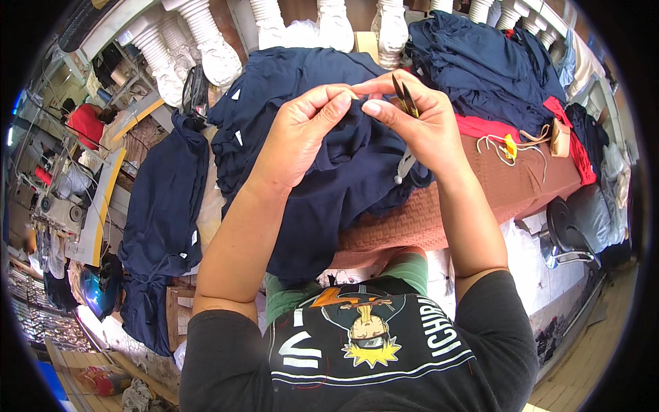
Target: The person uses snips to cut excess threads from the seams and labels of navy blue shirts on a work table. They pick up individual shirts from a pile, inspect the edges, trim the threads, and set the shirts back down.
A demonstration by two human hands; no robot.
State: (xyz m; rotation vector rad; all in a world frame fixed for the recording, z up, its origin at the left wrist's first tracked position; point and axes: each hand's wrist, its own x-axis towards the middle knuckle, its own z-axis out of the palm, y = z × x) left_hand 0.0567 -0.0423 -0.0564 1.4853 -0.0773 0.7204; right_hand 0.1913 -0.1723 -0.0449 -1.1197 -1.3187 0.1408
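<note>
The garment (pixel 357 165) held up over the table is plain navy blue. The table cover (pixel 508 189) beneath it is rust-brown with a woven texture, and behind that cover lies a red cloth (pixel 491 127) under another navy pile (pixel 480 62).

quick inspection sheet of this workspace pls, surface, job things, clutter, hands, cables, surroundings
surface: table under a reddish-brown woven cover, mostly buried in cloth
job's things: navy garment held up over the table; small thread snips with dark blades
clutter: pile of navy garments at the far right, red cloth beneath it, white cord with a yellow tag, more navy cloth hanging at the left
hands: left hand pinches the garment's edge; right hand holds the snips and pinches the same edge
cables: nothing seen
surroundings: white balusters behind the table, sewing machine at the left, black stool at the right
</note>
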